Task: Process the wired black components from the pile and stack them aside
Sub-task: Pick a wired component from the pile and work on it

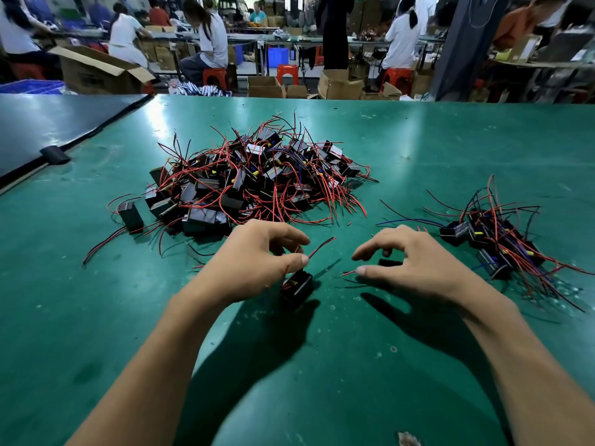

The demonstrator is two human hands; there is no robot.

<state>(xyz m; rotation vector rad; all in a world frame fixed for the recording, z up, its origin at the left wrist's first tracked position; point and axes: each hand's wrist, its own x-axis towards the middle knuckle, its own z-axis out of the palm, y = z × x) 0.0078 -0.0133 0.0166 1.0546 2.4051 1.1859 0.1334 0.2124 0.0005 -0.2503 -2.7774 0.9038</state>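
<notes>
On the green bench, centre-left, pile of black box-shaped wired components – left hand grip pinched on red wires of one black component – right hand grip apart, fingers loosely curled; smaller wired stack at right.

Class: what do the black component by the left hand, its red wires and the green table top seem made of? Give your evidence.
The black component looks like moulded plastic: matt, sharp-edged box. Its red wires seem plastic-insulated: smooth, holding springy curves; cores unseen. The table top may be a rubber or vinyl mat: semi-gloss green, reflecting lamps, scuffed.
</notes>
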